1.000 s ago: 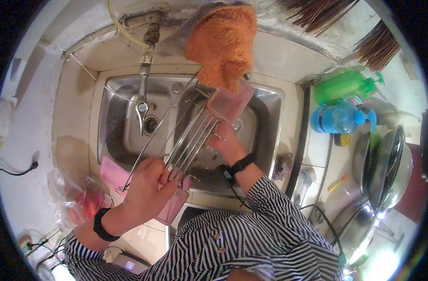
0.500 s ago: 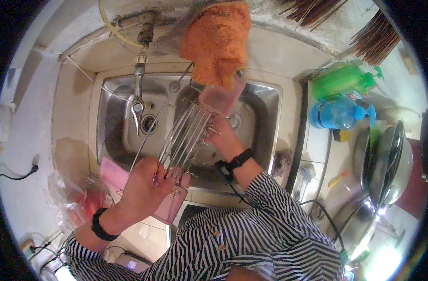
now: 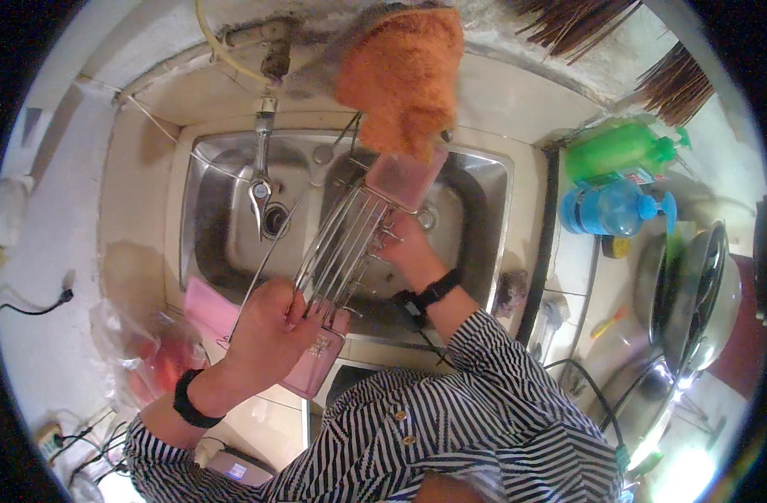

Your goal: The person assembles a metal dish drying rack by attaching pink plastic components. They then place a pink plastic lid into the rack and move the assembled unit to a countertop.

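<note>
A metal wire rack (image 3: 337,243) with pink plastic pieces is tilted over the sink. One pink piece (image 3: 408,180) is at its far end, another (image 3: 320,360) at its near end, and a third (image 3: 207,310) lies at the left. My left hand (image 3: 266,335) is closed around the near end of the wires. Under the rack's right side, my right hand (image 3: 404,243) grips the wires, its fingertips partly hidden. An orange cloth (image 3: 404,80) hangs just beyond the far pink piece, overlapping its upper edge.
The steel double sink (image 3: 186,243) has a tap (image 3: 263,159) over its left basin. Right of it stand a green pump bottle (image 3: 614,155), a blue pump bottle (image 3: 605,210) and several metal pans (image 3: 689,293). A clear plastic bag (image 3: 119,344) sits at the left.
The whole view has shifted slightly, moving the scene a little to the right. Both hands keep their hold on the rack, with hardly any movement relative to the sink.
</note>
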`<state>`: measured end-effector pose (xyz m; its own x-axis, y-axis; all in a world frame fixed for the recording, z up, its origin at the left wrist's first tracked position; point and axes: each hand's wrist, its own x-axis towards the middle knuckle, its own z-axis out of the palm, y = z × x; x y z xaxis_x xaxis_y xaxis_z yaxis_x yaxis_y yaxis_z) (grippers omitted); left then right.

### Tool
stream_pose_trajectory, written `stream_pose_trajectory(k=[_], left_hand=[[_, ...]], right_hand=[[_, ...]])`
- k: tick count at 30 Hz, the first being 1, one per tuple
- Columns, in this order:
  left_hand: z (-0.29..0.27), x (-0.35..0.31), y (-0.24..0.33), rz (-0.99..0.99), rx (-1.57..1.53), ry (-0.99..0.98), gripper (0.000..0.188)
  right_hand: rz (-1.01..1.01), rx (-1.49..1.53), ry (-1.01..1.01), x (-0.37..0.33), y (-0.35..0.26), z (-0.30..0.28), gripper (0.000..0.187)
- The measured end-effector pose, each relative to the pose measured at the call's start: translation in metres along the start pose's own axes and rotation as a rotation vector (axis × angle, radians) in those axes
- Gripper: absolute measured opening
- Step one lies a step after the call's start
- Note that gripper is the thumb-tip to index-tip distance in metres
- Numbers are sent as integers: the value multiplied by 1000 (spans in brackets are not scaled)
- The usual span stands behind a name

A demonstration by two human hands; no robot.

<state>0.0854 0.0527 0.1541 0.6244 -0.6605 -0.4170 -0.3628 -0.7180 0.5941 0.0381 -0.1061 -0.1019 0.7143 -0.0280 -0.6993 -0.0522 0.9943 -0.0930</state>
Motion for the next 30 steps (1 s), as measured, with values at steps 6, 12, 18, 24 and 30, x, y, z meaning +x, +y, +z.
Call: stream_pose_trajectory(k=[6,12,18,24,30], left_hand=[[1,0,0,8,-33,-24,28],[3,1,1,-22,-8,-44,27],[3,1,1,41,33,-34,27],[1,1,4,18,50,-46,27],[1,1,3,73,34,-19,26]], right_hand=[[18,-38,55,10,-1,-7,16],[64,6,65,18,-1,-15,21],[49,-65,94,15,-2,-15,23],[37,-14,89,6,-3,-6,23],[-48,-81,93,-8,-10,2,22]])
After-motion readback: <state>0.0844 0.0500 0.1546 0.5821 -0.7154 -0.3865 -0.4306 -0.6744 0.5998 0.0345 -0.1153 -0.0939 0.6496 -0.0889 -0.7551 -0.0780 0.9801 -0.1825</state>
